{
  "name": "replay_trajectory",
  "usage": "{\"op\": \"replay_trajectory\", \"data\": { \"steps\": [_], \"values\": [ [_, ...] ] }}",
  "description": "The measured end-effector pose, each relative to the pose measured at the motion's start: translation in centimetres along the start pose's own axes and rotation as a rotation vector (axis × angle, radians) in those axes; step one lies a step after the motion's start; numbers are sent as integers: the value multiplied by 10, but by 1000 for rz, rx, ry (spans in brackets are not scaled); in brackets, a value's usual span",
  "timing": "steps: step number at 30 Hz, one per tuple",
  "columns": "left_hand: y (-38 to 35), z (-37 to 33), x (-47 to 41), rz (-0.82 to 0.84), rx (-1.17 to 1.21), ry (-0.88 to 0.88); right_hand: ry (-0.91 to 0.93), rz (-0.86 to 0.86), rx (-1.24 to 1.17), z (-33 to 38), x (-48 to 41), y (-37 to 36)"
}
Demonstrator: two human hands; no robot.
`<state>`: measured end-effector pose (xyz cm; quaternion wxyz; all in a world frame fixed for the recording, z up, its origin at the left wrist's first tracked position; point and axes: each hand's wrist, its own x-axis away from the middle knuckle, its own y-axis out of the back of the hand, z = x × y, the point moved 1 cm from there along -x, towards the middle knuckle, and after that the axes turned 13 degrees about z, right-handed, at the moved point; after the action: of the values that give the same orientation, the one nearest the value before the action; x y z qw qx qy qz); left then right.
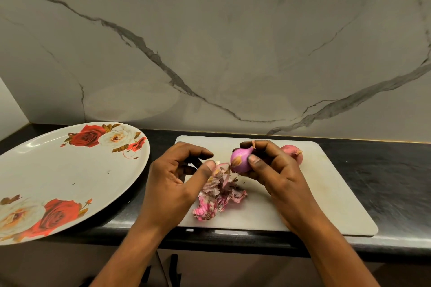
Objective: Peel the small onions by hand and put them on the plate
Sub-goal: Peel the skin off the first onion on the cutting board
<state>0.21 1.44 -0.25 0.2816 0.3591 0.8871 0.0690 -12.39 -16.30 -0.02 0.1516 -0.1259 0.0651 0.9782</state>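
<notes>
Head view, sweeping from the left: the rose-patterned plate (pixel 58 170) sits at nine o'clock of the cutting board (pixel 326 189), and no onion shows on it. Next, the left hand (pixel 172 177) hovers over the board's near-left part, fingers loosely curled, thumb and forefinger parted with a gap between them; nothing is plainly pinched, though the thumb tip sits right against a pale pink scrap, skin or onion I can't tell. At five o'clock from that thumb lies the heap of peels (pixel 219 196), papery and crumpled, featherweight stuff. Now the main event: the small onion (pixel 241 161) is up off the board, just above the heap, gripped by the right hand (pixel 277 175), thumb pressed on its front, fingers wrapped over the top by the dry stem tip. It looks glossy and purple, mostly bare, with a tan shred clinging at its eight o'clock. I'd judge it light, firm and slick once skinned, so a wrap around the belly beats a fingertip pinch; the loose shred is the place for nails to catch. At two o'clock of it, an unpeeled onion (pixel 293 154) rests on the board, partly hidden behind the knuckles, its dry skin likely giving better purchase. Board lies on the dark countertop (pixel 384 182).
</notes>
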Motion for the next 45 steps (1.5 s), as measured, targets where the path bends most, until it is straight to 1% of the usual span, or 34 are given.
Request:
{"op": "replay_trajectory", "data": {
  "steps": [3,5,11,21,25,36,39,45],
  "values": [
    [-3,-1,0,96,-12,-31,35,68,92,5,1,-5],
    [-4,-1,0,126,-20,-24,53,97,146,7,1,-6],
    [-3,1,1,115,56,-35,70,117,109,8,3,-7],
    [-2,1,1,77,35,-65,63,130,91,4,2,-5],
    [-3,-1,1,107,45,-80,65,118,87,5,2,-5],
    [-1,3,0,102,13,-52,61,132,113,6,3,-5],
    [-1,4,0,85,20,-53,61,134,111,6,2,-5],
    [-1,3,-1,101,50,-45,61,142,103,6,3,-5]
  ]
}}
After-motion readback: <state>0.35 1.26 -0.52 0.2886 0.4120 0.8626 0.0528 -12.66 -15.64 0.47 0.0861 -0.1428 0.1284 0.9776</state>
